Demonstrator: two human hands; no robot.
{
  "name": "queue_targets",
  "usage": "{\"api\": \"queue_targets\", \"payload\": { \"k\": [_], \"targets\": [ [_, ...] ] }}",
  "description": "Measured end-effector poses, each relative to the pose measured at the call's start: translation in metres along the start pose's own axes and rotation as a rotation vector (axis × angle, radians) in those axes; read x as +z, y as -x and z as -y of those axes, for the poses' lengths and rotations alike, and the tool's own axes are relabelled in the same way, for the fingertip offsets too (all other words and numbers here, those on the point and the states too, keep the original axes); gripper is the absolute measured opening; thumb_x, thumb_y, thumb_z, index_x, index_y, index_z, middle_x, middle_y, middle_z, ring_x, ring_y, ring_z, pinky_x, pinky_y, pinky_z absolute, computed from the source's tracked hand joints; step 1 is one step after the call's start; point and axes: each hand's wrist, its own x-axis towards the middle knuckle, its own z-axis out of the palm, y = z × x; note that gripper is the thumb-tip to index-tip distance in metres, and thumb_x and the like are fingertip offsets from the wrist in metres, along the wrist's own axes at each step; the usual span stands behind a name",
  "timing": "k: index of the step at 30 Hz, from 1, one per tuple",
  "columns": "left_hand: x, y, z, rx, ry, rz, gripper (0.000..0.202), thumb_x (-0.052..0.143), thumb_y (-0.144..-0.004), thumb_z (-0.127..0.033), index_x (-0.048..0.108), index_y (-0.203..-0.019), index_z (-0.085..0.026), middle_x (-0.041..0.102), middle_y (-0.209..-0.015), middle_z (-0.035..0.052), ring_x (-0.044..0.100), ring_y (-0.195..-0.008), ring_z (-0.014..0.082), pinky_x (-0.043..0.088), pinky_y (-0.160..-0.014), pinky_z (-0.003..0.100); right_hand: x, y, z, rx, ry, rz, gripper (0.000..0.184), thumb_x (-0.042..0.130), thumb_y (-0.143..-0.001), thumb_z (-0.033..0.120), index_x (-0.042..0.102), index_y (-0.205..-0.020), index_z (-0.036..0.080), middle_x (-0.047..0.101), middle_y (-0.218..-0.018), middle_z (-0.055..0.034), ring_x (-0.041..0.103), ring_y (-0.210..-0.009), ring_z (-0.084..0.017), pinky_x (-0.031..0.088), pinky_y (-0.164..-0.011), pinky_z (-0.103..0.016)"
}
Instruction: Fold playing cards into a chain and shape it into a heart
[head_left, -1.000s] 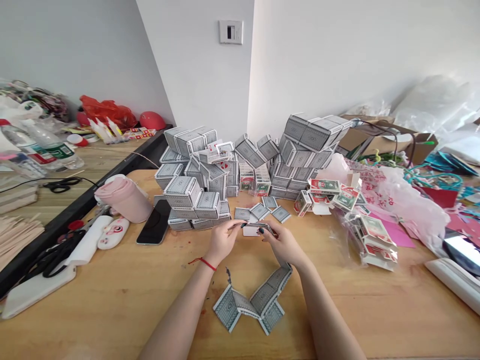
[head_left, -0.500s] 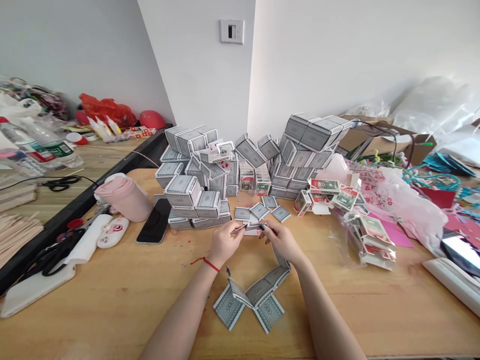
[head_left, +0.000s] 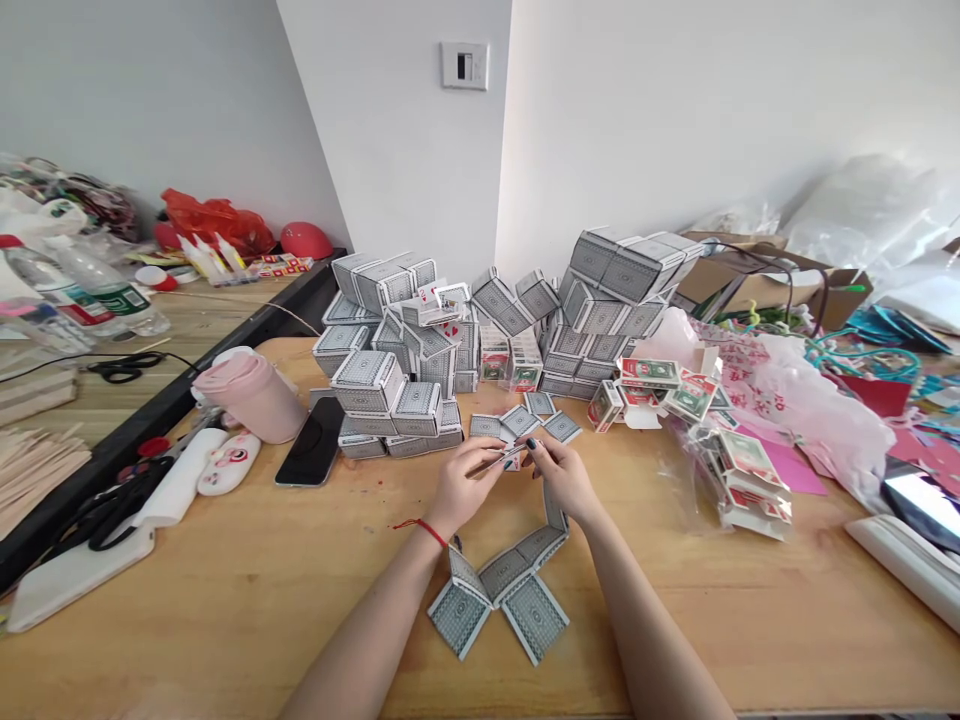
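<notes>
Left hand point(head_left: 469, 487) and right hand point(head_left: 561, 482) pinch playing cards point(head_left: 491, 461) in their fingers — just beyond a folded card strip point(head_left: 506, 574), loose cards point(head_left: 519, 422) farther past it.

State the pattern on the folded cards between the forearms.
The folded cards: fine grey-and-white print with white edges; best seen in the head view.

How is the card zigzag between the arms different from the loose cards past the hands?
The card zigzag looks joined into one chain; the loose cards are separate pieces. The card zigzag bends and partly tilts up; the loose cards lie nearly flat. The card zigzag is closer to the camera; the loose cards are farther away. Both show gray patterned backs.
</notes>
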Motion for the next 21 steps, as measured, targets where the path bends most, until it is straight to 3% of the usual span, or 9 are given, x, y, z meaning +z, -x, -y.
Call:
{"api": "queue_targets", "payload": {
  "k": [4, 13, 21],
  "targets": [
    [0.006, 0.002, 0.009, -0.024, 0.038, 0.016, 0.018, 0.053, -0.079, -0.025, 0.068, -0.088, -0.019, 0.064, -0.102, 0.0088, 0.059, -0.095, 0.0185, 0.045, -0.086, 0.034, 0.001, 0.000, -0.001, 0.002, -0.016, 0.014, 0.042, 0.043, -0.080, 0.050, 0.061, -0.095, 0.015, 0.061, -0.072, -0.0053, 0.057, -0.064, -0.015, 0.045, -0.054, -0.025],
    [0.009, 0.007, 0.014, 0.003, 0.053, 0.209, 0.031, 0.044, -0.085, -0.024, 0.056, -0.114, -0.023, 0.051, -0.125, 0.0067, 0.045, -0.117, 0.0190, 0.036, -0.099, 0.039, -0.004, -0.001, -0.003, -0.037, -0.064, 0.060, 0.040, 0.046, -0.080, 0.047, 0.061, -0.101, 0.017, 0.062, -0.070, -0.0039, 0.056, -0.067, -0.016, 0.045, -0.057, -0.026],
    [0.007, 0.004, 0.008, 0.084, -0.018, 0.276, 0.033, 0.038, -0.086, -0.018, 0.054, -0.115, -0.020, 0.051, -0.125, 0.0074, 0.047, -0.116, 0.0178, 0.039, -0.098, 0.035, -0.006, -0.003, -0.007, 0.007, -0.139, 0.048, 0.041, 0.049, -0.077, 0.050, 0.063, -0.097, 0.017, 0.062, -0.073, -0.0046, 0.056, -0.067, -0.016, 0.043, -0.055, -0.025]
  ]
}}
